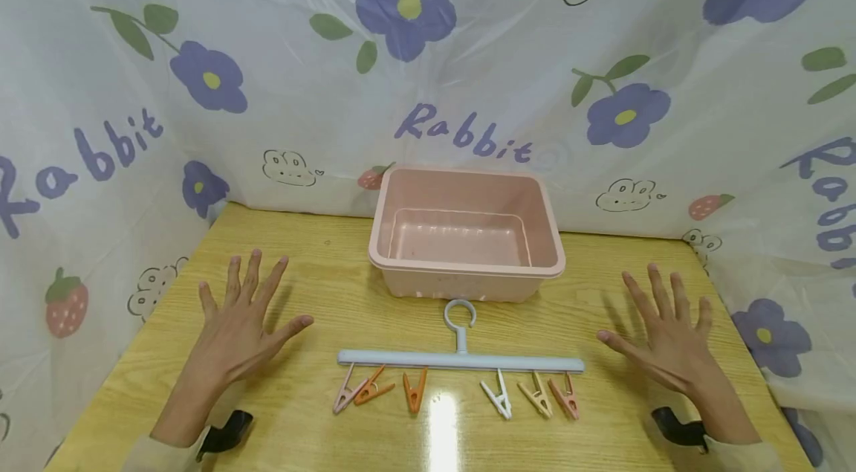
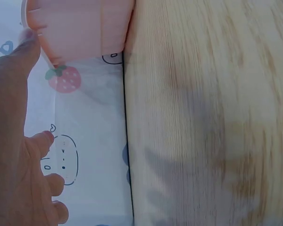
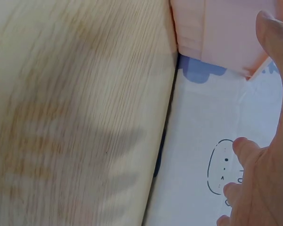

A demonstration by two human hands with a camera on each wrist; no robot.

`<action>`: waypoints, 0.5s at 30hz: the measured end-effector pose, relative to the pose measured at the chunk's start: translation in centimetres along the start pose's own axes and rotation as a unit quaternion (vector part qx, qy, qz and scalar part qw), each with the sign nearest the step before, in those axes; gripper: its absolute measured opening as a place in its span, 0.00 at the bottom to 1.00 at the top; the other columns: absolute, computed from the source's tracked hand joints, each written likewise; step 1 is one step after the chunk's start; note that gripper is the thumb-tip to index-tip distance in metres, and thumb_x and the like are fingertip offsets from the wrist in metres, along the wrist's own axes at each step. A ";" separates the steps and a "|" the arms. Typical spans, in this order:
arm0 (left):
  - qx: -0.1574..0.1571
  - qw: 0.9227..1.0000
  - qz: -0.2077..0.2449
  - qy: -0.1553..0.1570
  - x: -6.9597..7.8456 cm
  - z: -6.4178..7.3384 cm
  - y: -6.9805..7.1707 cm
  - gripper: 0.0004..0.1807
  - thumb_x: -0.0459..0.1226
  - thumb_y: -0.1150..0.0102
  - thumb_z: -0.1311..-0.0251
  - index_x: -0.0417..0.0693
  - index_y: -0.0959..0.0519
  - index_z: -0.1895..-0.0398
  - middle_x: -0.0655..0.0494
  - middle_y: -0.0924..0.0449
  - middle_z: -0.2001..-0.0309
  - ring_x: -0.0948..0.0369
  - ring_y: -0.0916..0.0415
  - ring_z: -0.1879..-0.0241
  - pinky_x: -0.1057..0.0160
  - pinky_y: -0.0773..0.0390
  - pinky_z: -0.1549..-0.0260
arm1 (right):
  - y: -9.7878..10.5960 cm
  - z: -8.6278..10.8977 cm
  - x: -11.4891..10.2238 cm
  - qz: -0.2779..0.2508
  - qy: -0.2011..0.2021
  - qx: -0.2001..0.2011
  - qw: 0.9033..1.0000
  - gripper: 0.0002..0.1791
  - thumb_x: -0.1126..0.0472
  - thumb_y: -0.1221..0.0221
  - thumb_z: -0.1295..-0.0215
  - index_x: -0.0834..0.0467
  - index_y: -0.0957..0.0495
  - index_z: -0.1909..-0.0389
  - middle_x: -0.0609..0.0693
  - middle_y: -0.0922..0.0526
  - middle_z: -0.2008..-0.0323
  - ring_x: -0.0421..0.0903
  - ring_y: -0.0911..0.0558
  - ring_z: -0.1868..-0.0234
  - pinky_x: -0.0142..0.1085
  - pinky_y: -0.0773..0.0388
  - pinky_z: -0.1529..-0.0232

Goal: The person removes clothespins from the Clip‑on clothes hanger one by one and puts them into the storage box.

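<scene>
My left hand (image 1: 237,334) is spread above the table to the left of a pale blue hanger bar (image 1: 401,360) with a round hook (image 1: 460,314). On the bar's other side, my right hand (image 1: 672,346) also has its fingers fanned out, holding nothing. Several clothespins lie along the bar's near edge: mauve (image 1: 348,392), two orange (image 1: 373,387) ones, white (image 1: 498,398), yellow (image 1: 537,396) and coral (image 1: 565,399). Whether they clip onto the bar, I cannot tell. Both wrist views show straight fingers and a pink bin (image 2: 80,28) beyond the thumb, apart from the hands.
The pink bin stands behind the hook, against a white curtain (image 1: 301,100) printed with flowers and rabbits. This curtain encloses the wooden table (image 1: 301,427) at the back and sides. Black wrist straps (image 1: 227,433) show at both cuffs.
</scene>
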State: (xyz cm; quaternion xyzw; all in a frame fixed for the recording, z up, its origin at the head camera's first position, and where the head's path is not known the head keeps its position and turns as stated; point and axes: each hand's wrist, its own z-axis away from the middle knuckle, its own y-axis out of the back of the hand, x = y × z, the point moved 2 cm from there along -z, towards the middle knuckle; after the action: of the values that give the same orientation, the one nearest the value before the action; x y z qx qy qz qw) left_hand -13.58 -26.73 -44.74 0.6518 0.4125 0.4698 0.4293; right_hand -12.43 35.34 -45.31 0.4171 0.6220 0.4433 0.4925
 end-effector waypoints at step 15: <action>-0.008 0.999 0.033 -0.005 0.9 -0.5 -0.8 0.52 0.65 0.44 0.33 0.63 0.59 0.15 0.43 0.75 0.17 0.38 0.76 0.18 0.17 0.69 0.35 | 0.0 0.2 -1.4 -0.026 0.017 -0.009 0.999 0.55 0.34 0.40 0.34 0.39 0.62 0.16 0.52 0.73 0.16 0.64 0.71 0.17 0.77 0.76 0.32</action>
State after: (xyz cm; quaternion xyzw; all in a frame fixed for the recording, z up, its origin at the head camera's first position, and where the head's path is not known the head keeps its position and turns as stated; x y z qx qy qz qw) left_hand -13.99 -25.56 -45.13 0.6641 0.3847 0.4837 0.4206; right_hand -12.04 34.02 -44.97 0.3886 0.6369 0.4430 0.4971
